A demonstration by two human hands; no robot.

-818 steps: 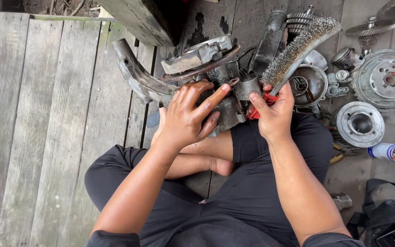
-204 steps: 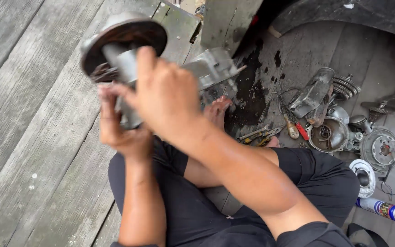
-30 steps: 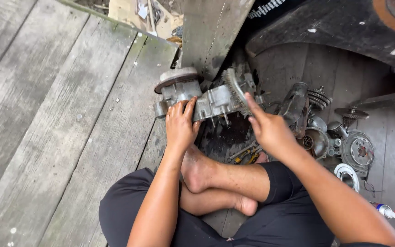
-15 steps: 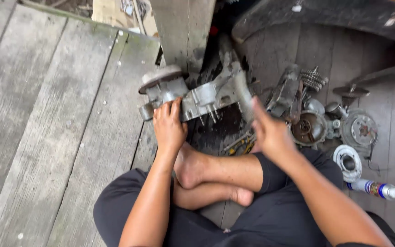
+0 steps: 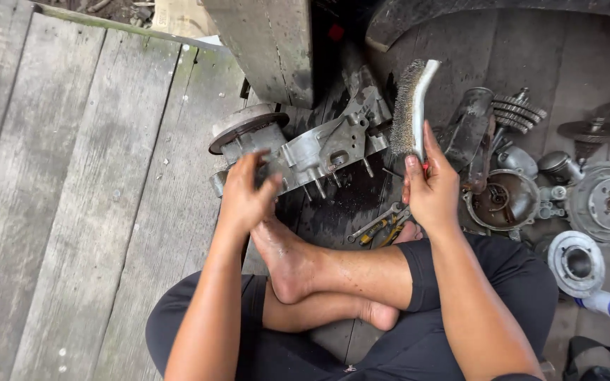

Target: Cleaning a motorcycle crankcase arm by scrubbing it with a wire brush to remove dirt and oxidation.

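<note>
Engine case (image 5: 305, 152) — dull grey cast metal, oily, ribbed and lumpy, with short studs poking out of its near edge and a round rust-edged drum (image 5: 245, 127) at its left end — lies on dark, greasy floor planks (image 5: 72, 212) just ahead of the person's crossed bare feet. Left hand (image 5: 245, 197) rests against the case's near left corner, palm down, fingers loosely spread and curled over the edge; touching more than clamping, so far as can be seen. Right hand (image 5: 432, 194) is raised beside the case's right end, fingers wrapped tight round the handle of a wire brush (image 5: 411, 106); the brush stands nearly upright, pale curved back, dense grey bristles facing left toward the case, seemingly just clear of it. A red bit of handle shows at the thumb. Wrenches (image 5: 379, 226) lie on the floor between feet and case. To the right, a scatter of metal parts: a gear stack (image 5: 517, 109), a round bowl-like cover (image 5: 503, 201), a flanged ring (image 5: 577, 262). Planks to the left are weathered, grey, dry.
</note>
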